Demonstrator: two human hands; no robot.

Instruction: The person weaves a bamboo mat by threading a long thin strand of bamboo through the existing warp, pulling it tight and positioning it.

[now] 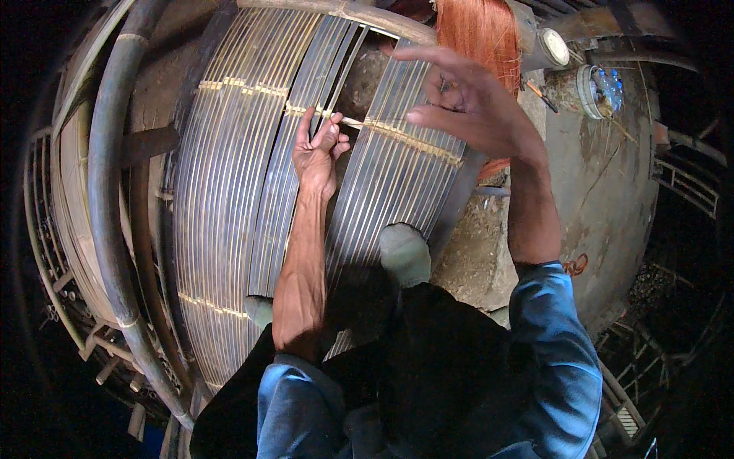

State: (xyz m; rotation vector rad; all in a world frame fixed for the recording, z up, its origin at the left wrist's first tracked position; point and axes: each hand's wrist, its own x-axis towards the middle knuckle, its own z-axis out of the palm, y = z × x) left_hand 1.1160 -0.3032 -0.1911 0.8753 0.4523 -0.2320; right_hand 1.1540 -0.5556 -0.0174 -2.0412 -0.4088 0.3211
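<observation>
- Left hand [317, 149] pinches narrowly on the pale binding strip [397, 134] where it crosses the slat mat [229, 191].
- Right hand [466, 99] hovers above, fingers spread; anything it holds is too fine to tell.
- Best to keep the strip taut and the slats evenly spaced.
- Orange fibre bundle [478, 34] hangs just behind.

Orange fibre bundle [480, 30] hangs at top. Round white lid [553, 47] beside it, w/ clear container of blue bits [602, 90] near. Thick dark pipe [107, 183] curves along left. Concrete floor [604, 191] at right.
</observation>
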